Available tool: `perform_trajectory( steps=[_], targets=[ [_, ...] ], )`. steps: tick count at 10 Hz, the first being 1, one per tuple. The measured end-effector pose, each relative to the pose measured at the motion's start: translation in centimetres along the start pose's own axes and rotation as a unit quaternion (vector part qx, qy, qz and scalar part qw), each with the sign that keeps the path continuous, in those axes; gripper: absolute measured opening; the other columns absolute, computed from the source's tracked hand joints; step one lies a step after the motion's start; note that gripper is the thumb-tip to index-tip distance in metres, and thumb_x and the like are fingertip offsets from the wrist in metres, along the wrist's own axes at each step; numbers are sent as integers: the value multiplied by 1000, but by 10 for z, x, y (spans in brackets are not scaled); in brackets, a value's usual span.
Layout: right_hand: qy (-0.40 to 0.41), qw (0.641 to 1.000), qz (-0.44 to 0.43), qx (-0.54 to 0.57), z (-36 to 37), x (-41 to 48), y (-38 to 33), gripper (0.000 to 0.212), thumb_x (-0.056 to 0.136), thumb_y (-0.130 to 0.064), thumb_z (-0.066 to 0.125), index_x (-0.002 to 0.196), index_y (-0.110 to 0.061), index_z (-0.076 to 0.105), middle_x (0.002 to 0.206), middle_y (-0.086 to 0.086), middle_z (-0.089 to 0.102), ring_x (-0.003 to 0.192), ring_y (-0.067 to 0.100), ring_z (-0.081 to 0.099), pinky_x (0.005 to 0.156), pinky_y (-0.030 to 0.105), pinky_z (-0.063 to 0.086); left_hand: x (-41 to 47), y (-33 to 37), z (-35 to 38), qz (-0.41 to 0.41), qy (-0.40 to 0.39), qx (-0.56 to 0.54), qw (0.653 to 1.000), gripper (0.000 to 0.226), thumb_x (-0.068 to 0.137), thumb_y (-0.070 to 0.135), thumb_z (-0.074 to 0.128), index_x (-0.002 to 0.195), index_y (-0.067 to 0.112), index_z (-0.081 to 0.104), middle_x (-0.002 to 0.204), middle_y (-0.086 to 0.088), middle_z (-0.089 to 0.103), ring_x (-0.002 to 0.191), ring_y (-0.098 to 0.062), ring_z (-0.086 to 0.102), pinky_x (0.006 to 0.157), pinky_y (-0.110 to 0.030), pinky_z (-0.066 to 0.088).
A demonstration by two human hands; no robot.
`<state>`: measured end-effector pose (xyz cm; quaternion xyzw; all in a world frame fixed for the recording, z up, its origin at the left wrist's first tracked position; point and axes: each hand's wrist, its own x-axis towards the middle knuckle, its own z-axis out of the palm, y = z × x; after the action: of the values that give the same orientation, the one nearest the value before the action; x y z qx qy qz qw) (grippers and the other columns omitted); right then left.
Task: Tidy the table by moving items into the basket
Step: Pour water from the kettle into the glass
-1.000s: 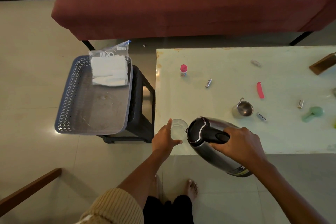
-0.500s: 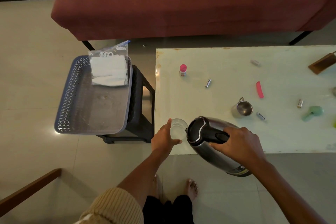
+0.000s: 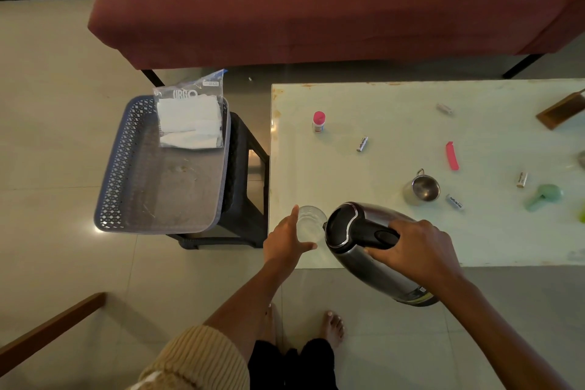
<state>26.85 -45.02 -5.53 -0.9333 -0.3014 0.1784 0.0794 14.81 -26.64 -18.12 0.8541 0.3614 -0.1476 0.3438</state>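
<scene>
My right hand (image 3: 418, 248) grips the black handle of a steel electric kettle (image 3: 357, 225), tilted with its spout toward a clear glass (image 3: 311, 223). My left hand (image 3: 285, 244) wraps around that glass at the table's near left corner. The grey perforated basket (image 3: 126, 168) rests on a black stool (image 3: 243, 164) left of the table and holds a plastic bag of white cloth (image 3: 190, 120). On the pale table (image 3: 380, 110) lie a pink-capped bottle (image 3: 318, 122), a pink clip (image 3: 452, 155), a steel cup (image 3: 424, 189), several small batteries (image 3: 362, 143) and a green object (image 3: 543, 197).
A dark red sofa (image 3: 316, 3) runs along the far side of table and basket. A wooden piece (image 3: 562, 109) sits at the table's right edge. A wooden chair arm (image 3: 47, 329) crosses the lower left. My bare feet (image 3: 334, 324) stand on the tiled floor below the table's near edge.
</scene>
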Motion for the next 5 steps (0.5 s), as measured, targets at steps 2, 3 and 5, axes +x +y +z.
perform_trajectory(
  steps=[2, 3, 5],
  targets=[
    [0, 1000, 4, 13, 0, 0, 0, 34, 69, -56, 65, 74, -24, 55, 57, -10, 47, 58, 15, 49, 53, 24, 37, -1, 1, 0, 2, 0, -4, 1000, 99, 74, 44, 74, 149, 25, 13, 142, 0, 48, 124, -21, 51, 91, -34, 47],
    [0, 1000, 5, 12, 1, 0, 0, 34, 69, -56, 65, 74, -24, 56, 56, -11, 44, 57, 15, 47, 53, 24, 34, -1, 1, -1, 1, 2, -1, 1000, 99, 74, 44, 74, 149, 26, 13, 142, 0, 48, 124, -21, 51, 91, -34, 47],
    [-1, 1000, 8, 19, 2, -1, 2, 36, 69, -56, 63, 77, -22, 60, 60, -7, 51, 59, 16, 50, 55, 24, 37, -2, 1, -2, 0, -1, -3, 1000, 99, 74, 43, 74, 149, 26, 13, 142, 0, 47, 125, -21, 50, 92, -34, 47]
  ],
)
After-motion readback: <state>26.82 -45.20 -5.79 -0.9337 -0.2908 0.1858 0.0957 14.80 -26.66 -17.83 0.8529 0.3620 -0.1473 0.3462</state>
